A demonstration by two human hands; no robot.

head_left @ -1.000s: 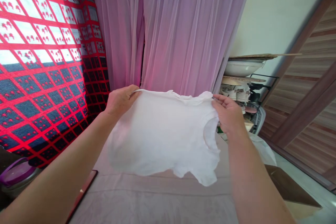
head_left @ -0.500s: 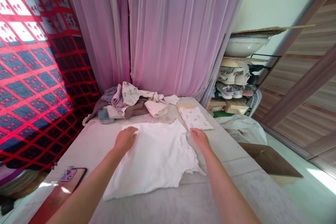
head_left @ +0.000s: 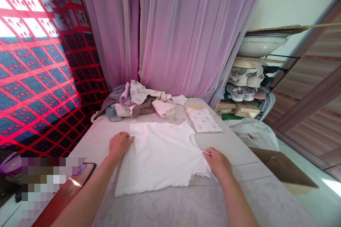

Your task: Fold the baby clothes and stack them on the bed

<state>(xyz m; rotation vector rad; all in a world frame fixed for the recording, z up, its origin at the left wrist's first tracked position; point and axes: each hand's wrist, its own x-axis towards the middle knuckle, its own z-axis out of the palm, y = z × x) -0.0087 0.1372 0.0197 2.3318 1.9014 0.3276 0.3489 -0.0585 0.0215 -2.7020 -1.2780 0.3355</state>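
A white T-shirt lies spread flat on the table, its straight hem to the left and its wavier sleeve end to the right. My left hand rests at the left edge of the cloth, fingers loosely bent and lightly apart, the fingertips touching the border. On the other side, my right hand pinches the edge of the shirt at its right end between thumb and fingers. Just beyond that hand lies a folded white cloth with small prints.
A heap of crumpled clothes lies at the table's back, against the purple curtain. A red phone is at the front left. Past the right edge stand an open cardboard box, a plastic bag and a shoe rack.
My right hand has moved right and nearer to me, and now pinches the shirt's right edge. My left hand has shifted slightly left along the shirt's border. The view has turned a little left.
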